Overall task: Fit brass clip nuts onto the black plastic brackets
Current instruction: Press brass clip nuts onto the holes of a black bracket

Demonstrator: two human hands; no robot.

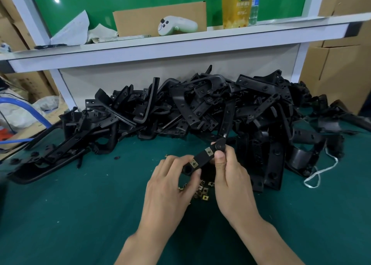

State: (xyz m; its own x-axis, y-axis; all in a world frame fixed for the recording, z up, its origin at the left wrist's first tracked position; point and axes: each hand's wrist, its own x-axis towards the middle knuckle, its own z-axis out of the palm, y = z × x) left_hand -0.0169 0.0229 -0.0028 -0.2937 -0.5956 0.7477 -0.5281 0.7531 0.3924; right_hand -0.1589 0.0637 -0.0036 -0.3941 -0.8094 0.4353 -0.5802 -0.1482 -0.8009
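Pinched at its lower end by the left hand (170,184) and at its upper end by the right hand (230,178), a black plastic bracket (201,156) is held tilted above the green mat (80,204). Two brass nuts are seated on it: the lower clip nut (194,163) by the left fingers, the upper clip nut (208,150) by the right thumb. Loose clip nuts (203,191) are scattered on the mat beneath the hands. A heap of black brackets (200,108) is piled behind, against the white back panel (120,78).

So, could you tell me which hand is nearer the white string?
Right. The right hand lies left of the white string; the left hand, across the bracket, is farther left.
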